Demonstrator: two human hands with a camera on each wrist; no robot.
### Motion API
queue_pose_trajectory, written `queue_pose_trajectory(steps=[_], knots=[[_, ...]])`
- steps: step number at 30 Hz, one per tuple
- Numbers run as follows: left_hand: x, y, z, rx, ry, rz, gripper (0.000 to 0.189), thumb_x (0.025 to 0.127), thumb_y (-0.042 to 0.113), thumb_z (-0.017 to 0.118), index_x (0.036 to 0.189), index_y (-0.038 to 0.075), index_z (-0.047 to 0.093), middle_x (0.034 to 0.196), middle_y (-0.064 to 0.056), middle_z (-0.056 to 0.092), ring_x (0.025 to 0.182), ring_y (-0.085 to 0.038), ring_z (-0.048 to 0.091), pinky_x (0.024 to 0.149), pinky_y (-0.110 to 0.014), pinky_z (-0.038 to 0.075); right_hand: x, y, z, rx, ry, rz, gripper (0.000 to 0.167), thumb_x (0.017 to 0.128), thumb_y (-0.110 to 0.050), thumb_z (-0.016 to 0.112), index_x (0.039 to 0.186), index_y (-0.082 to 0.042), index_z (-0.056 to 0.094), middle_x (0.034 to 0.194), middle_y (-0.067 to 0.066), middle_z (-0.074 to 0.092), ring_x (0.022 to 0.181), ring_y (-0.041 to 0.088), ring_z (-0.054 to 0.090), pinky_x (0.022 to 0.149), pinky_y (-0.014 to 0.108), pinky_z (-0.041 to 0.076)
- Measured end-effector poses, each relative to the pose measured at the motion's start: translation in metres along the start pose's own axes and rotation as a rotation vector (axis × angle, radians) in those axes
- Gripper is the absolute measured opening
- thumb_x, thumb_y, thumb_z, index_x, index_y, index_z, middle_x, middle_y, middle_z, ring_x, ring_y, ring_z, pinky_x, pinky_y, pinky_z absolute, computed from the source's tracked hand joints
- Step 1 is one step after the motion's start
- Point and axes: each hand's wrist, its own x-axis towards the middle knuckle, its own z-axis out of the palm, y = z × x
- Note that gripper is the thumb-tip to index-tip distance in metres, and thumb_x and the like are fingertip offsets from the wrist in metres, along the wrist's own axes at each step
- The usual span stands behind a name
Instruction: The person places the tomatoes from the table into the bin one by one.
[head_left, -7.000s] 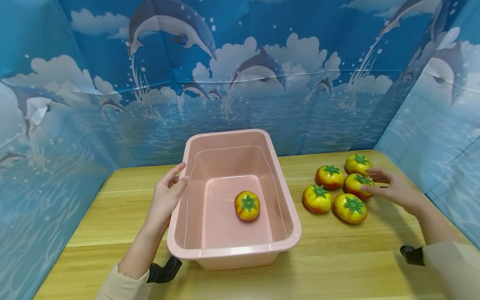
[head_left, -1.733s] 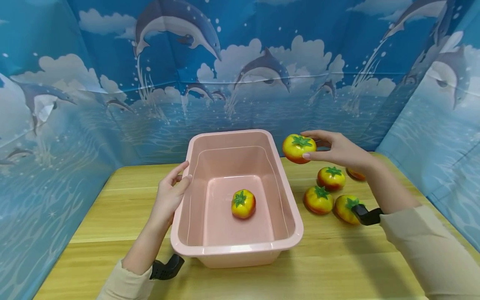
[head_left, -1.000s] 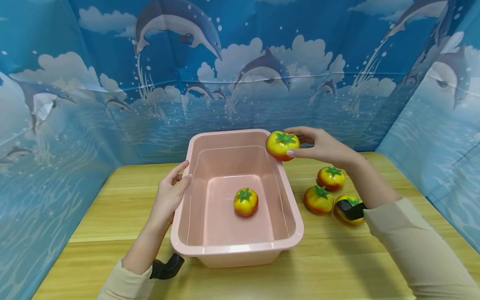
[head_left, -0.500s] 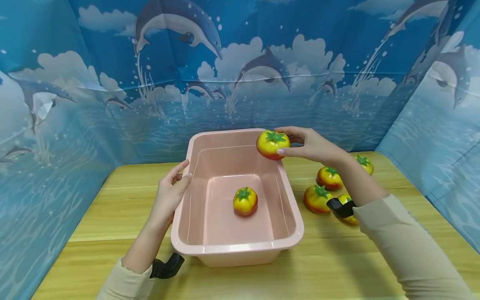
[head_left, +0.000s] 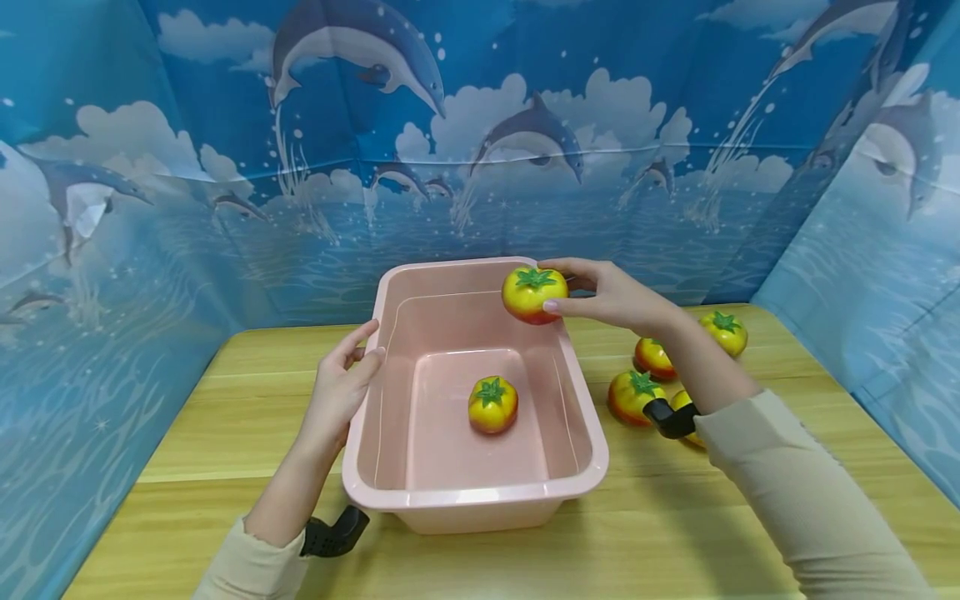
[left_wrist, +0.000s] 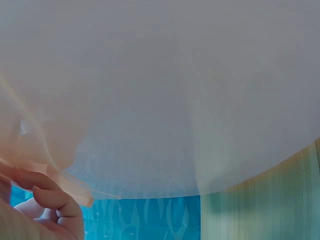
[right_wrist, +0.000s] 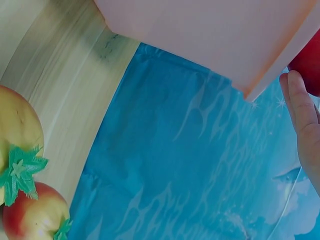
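A pink plastic basin [head_left: 480,497] stands in the middle of the table. My left hand [head_left: 339,390] grips its left rim, thumb on the inner side and fingers outside. In the left wrist view the basin's pale wall [left_wrist: 150,100] fills most of the picture, with curled fingers of the left hand [left_wrist: 47,205] at its rim. My right hand [head_left: 611,296] pinches a yellow-red toy tomato [head_left: 528,300] with a green leafy top, over the basin's far right corner. Another toy tomato [head_left: 492,414] lies on the basin floor.
Several more toy tomatoes [head_left: 632,397] sit on the wooden table [head_left: 225,417] right of the basin, partly hidden behind the right forearm. One [head_left: 724,332] is near the back right. A blue dolphin-printed cloth [head_left: 465,208] hangs around the table's back and sides.
My right hand has taken a toy tomato from the group at the right, lifted it and carried it left over the basin's rim. The left hand keeps its grip.
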Motion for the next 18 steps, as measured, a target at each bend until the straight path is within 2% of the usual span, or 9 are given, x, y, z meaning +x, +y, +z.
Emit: queue_pose_trajectory(steps=[14,18], knots=[[0.0002,-0.0001,0.0001,-0.006,0.009,-0.002,0.046,0.096,0.017,0.052,0.141,0.015,0.042,0.093,-0.010,0.043,0.078,-0.018,0.059,0.067,-0.027,0.054,-0.0024,0.0031,-0.0004,-0.002,-0.016,-0.029,0.063,0.089,-0.026,0.064,0.143,-0.010,0.036,0.138,0.012,0.043,0.121,0.029,0.045,0.093,0.046,0.046],[0.0008,-0.0007,-0.0001,-0.005,0.006,-0.001,0.046,0.096,0.017,0.052,0.141,0.014,0.042,0.093,-0.010,0.044,0.080,-0.021,0.059,0.068,-0.027,0.055,-0.0057,0.0068,-0.0033,0.007,-0.006,-0.005,0.063,0.089,-0.029,0.064,0.143,-0.013,0.037,0.137,0.010,0.044,0.121,0.027,0.045,0.092,0.048,0.046]])
